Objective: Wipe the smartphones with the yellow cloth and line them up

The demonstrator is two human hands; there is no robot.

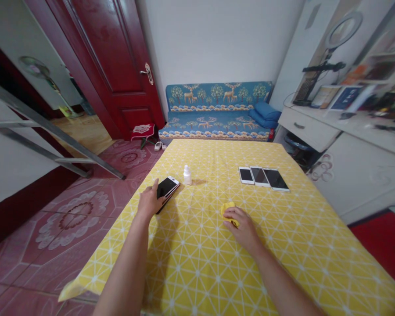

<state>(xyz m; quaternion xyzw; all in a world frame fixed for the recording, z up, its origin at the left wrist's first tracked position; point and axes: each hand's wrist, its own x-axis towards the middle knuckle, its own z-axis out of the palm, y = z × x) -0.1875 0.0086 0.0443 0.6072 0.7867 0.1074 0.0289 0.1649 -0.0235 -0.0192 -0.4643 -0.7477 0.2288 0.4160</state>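
My left hand [149, 202] is at the near left end of a small stack of smartphones, its thumb and fingers around the white-framed smartphone [165, 186] on top. Darker edges of other phones show beneath it. A yellow cloth [228, 207] is bunched in my right hand [242, 226], fingers curled over it, low over the middle of the table. Just right of the phone stack a small white bottle [187, 176] stands upright. Three smartphones [260, 176] lie side by side, screens dark, farther off to the right.
The table has a yellow patterned tablecloth [197, 263]. Behind it is a blue sofa [213, 118]; a white desk [335, 127] with a ring light [344, 30] stands at right. To the left are a metal ladder [69, 140], a red stool [143, 130] and a red door [112, 57].
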